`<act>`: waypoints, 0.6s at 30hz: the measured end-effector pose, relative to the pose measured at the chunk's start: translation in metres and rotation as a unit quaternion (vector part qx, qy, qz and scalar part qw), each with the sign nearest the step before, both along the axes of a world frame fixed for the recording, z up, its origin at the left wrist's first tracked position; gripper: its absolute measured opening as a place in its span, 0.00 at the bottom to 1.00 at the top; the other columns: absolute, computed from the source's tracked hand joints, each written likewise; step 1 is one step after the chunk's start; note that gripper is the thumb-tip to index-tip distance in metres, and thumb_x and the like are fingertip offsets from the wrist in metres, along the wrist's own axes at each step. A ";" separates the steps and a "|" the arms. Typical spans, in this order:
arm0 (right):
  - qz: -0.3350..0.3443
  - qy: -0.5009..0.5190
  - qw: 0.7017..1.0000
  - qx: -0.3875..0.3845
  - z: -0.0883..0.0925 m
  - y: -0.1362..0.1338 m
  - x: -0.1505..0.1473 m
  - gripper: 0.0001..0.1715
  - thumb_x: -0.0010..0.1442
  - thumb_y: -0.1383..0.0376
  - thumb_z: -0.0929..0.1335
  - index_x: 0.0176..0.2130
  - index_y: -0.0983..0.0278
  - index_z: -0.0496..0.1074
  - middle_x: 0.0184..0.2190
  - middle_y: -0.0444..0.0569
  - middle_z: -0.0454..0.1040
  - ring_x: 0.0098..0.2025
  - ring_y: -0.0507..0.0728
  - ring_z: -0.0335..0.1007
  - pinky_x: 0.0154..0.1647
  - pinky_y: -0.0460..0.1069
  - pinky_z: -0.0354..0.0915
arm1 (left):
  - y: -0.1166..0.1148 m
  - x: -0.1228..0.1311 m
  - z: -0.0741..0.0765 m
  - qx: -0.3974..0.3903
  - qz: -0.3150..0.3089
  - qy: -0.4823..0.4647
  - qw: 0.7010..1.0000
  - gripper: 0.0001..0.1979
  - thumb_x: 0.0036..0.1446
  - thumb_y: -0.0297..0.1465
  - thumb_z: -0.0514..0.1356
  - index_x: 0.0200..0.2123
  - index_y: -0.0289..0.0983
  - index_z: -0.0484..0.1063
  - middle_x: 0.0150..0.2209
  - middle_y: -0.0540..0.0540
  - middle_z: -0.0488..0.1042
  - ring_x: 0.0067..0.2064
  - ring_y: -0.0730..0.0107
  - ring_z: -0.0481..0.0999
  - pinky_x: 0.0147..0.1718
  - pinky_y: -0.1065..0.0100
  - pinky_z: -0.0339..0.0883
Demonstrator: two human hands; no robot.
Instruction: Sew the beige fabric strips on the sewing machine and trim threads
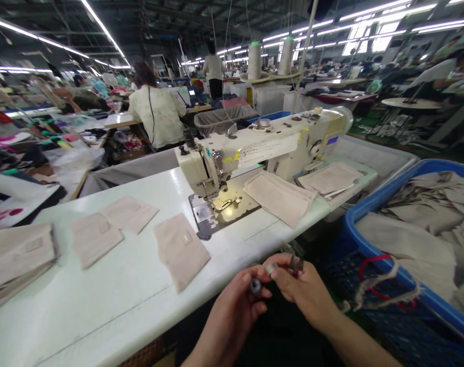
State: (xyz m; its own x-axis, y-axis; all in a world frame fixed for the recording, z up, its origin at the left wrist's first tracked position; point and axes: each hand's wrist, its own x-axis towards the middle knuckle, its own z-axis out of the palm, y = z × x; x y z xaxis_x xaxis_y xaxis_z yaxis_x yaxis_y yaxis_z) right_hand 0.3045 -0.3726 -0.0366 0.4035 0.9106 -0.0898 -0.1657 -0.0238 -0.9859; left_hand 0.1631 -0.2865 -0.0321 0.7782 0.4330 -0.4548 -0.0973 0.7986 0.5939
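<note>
In front of the table edge, my left hand (237,306) is closed round a small dark metal bobbin case (255,286), its round opening turned up. My right hand (302,290) pinches a pale bobbin (270,268) between thumb and forefinger, right beside the left fingertips. Dark pointed blades, apparently thread snips (296,264), stick out of the same right hand. Beyond the hands stands a sewing machine (266,145) with no fabric under its presser foot (222,204). A beige fabric piece (182,250) with a small label lies left of the needle plate.
More beige pieces (96,237) and a stack (20,260) lie on the table's left. Other fabric stacks (279,196) rest by the machine. A blue basket (354,214) of cloth stands at right. A co-worker (157,109) sits ahead, beyond the table.
</note>
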 end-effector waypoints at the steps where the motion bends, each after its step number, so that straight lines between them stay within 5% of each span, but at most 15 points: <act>1: 0.002 0.038 0.999 -0.013 0.000 0.000 0.001 0.24 0.60 0.47 0.70 0.41 0.65 0.75 0.25 0.43 0.69 0.20 0.47 0.50 0.19 0.45 0.48 | 0.001 -0.001 -0.001 -0.003 0.003 -0.007 1.000 0.19 0.52 0.38 0.68 0.45 0.33 0.78 0.42 0.41 0.77 0.42 0.66 0.75 0.40 0.69 0.69; 5: 0.026 0.040 0.998 -0.031 0.001 -0.002 0.001 0.28 0.62 0.45 0.68 0.46 0.66 0.75 0.23 0.41 0.64 0.20 0.47 0.49 0.19 0.45 0.46 | 0.001 -0.005 -0.004 0.030 0.041 0.008 0.999 0.24 0.50 0.36 0.70 0.50 0.33 0.76 0.49 0.38 0.78 0.52 0.56 0.76 0.56 0.59 0.64; 12: 0.131 -0.033 0.989 -0.058 0.009 -0.002 -0.006 0.26 0.69 0.49 0.61 0.56 0.61 0.69 0.32 0.43 0.65 0.23 0.47 0.51 0.20 0.44 0.48 | 0.003 -0.008 -0.008 0.211 0.054 0.095 0.971 0.21 0.57 0.43 0.65 0.48 0.36 0.76 0.37 0.44 0.79 0.38 0.64 0.76 0.38 0.66 0.68; 18: 0.086 -0.113 0.990 -0.025 0.002 0.002 -0.008 0.11 0.67 0.56 0.66 0.41 0.62 0.68 0.30 0.42 0.66 0.34 0.52 0.63 0.36 0.47 0.60 | 0.005 -0.013 -0.007 0.247 0.050 0.112 0.961 0.20 0.55 0.43 0.66 0.47 0.38 0.79 0.46 0.42 0.80 0.50 0.55 0.76 0.52 0.59 0.66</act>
State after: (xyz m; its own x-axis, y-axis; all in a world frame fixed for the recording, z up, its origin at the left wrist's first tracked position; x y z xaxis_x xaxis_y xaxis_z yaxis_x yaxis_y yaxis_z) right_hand 0.2962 -0.3704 -0.0346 0.2577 0.9643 -0.0609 0.0696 -0.0814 -0.9942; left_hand 0.1503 -0.2811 -0.0394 0.6275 0.7071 -0.3259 0.0149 0.4076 0.9130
